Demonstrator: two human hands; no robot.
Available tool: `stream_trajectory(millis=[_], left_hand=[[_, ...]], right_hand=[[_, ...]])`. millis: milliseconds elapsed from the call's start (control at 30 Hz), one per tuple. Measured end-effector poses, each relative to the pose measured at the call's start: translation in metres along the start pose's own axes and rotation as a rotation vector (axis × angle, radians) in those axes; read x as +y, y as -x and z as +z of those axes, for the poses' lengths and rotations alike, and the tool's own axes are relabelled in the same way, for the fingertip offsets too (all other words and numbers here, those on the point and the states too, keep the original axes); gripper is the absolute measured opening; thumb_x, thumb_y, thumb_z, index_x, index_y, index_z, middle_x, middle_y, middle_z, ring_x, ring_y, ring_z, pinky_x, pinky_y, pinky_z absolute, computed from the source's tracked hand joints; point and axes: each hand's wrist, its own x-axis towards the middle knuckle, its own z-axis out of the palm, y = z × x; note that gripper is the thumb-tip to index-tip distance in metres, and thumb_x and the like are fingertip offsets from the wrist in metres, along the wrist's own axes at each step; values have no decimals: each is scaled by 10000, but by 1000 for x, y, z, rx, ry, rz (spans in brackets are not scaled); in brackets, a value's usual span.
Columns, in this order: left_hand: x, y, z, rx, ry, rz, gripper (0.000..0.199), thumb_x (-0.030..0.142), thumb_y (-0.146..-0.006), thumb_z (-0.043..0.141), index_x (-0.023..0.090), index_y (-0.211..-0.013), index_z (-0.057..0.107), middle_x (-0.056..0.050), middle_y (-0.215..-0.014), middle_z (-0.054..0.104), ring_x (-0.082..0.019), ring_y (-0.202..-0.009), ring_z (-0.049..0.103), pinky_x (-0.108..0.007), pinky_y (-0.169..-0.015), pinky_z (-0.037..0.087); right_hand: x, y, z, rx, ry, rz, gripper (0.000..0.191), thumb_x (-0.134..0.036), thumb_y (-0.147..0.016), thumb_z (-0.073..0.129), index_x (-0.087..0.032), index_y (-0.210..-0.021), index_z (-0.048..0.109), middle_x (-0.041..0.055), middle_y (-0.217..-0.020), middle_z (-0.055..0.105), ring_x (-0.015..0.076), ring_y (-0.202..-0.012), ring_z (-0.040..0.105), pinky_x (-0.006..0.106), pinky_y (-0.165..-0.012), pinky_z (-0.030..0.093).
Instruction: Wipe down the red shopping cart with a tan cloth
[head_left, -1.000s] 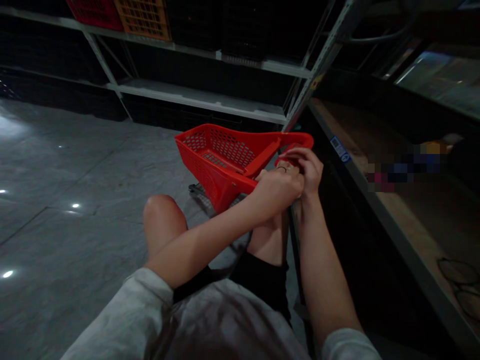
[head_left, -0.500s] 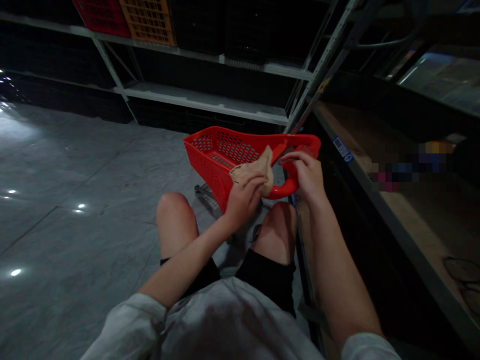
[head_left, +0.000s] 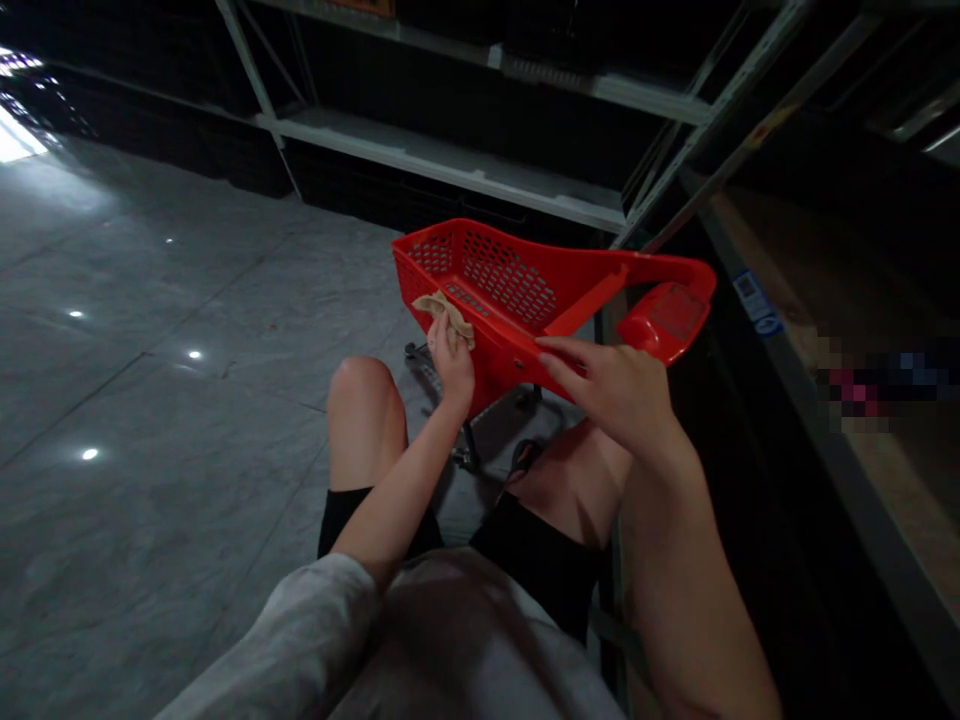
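A small red plastic shopping cart (head_left: pixel 501 362) with perforated sides stands on the floor just beyond my knees. My left hand (head_left: pixel 454 366) is closed on a beige cloth (head_left: pixel 454 312), which lies over the near side's top rim toward the front of the basket. Farther back along that same rim, my right hand (head_left: pixel 621 392) grips the cart, thumb and fingers on its edge. Behind the right hand, the red handle end (head_left: pixel 667 315) carries a flat panel. Part of the near rim is hidden under the cloth and my fingers.
Metal shelving (head_left: pixel 450 168) runs behind the cart. A wooden-topped bench (head_left: pixel 817 290) with a blue-and-white label (head_left: pixel 756 300) stands close on the right. Grey tiled floor (head_left: pixel 187 420) stretches to the left, and my knee (head_left: pixel 366 415) is near the cart.
My left hand has slid the cloth forward along the near rim. My right hand has moved from the handle end to the rim. The cart appears turned and shows more of its side.
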Motion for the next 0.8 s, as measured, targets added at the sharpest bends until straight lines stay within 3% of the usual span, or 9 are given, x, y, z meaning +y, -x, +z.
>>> stream_trajectory(millis=[167, 233, 300, 467, 533, 600, 700, 800], left_hand=[[63, 52, -25, -194, 83, 119, 541, 157, -1055, 317, 319, -1564, 400, -28, -1671, 371, -191, -1570, 309, -477, -1296, 322], [70, 59, -27, -212, 84, 169, 550, 156, -1059, 297, 325, -1572, 402, -19, -1682, 354, -196, -1578, 293, -481, -1300, 319], [53, 39, -18, -183, 85, 194, 537, 153, -1059, 290, 298, -1557, 430, -29, -1680, 359, -198, -1578, 293, -485, -1309, 299], [-22, -65, 16, -52, 15, 69, 495, 88, -1055, 255, 176, -1484, 487, -55, -1670, 375, -125, -1554, 321, -466, -1324, 267], [-30, -77, 16, -42, -1, 57, 503, 58, -1046, 226, 142, -1467, 490, -62, -1668, 377, -103, -1547, 319, -459, -1327, 253], [-20, -52, 6, -79, -2, 89, 517, 59, -1042, 247, 170, -1491, 479, -45, -1676, 365, -104, -1560, 302, -439, -1333, 245], [2, 29, -20, -218, 27, 137, 554, 106, -1033, 345, 270, -1555, 431, -18, -1677, 364, -155, -1576, 290, -453, -1331, 264], [7, 89, -37, -281, 56, -6, 556, 124, -1019, 373, 275, -1547, 457, -34, -1634, 442, -192, -1551, 350, -469, -1311, 297]], right_hand=[[2, 4, -2, 31, 43, -110, 348, -471, -975, 549, -325, -1176, 792, 33, -697, 775, 213, -583, 659, 314, -553, 391], [3, 5, -3, 24, 33, -113, 347, -458, -976, 543, -324, -1174, 794, 36, -721, 785, 217, -576, 658, 320, -542, 384], [4, 6, -5, 25, 19, -116, 338, -450, -970, 551, -328, -1171, 793, 36, -737, 790, 219, -576, 659, 323, -536, 381], [3, 7, -8, 19, -12, -106, 333, -424, -954, 552, -330, -1168, 790, 31, -684, 766, 226, -570, 656, 327, -526, 388], [1, 6, -7, 4, -26, -101, 337, -420, -953, 549, -326, -1171, 789, 32, -664, 756, 233, -575, 658, 332, -534, 395], [-1, 4, -5, 5, -35, -105, 338, -416, -955, 550, -324, -1176, 789, 31, -649, 748, 235, -591, 663, 331, -546, 399], [-3, 3, -4, 22, -12, -90, 340, -429, -953, 557, -317, -1171, 793, 35, -643, 748, 235, -598, 665, 324, -550, 392], [-7, 4, -8, -4, 61, -52, 354, -425, -956, 546, -309, -1187, 789, 37, -687, 771, 230, -604, 680, 309, -553, 398]])
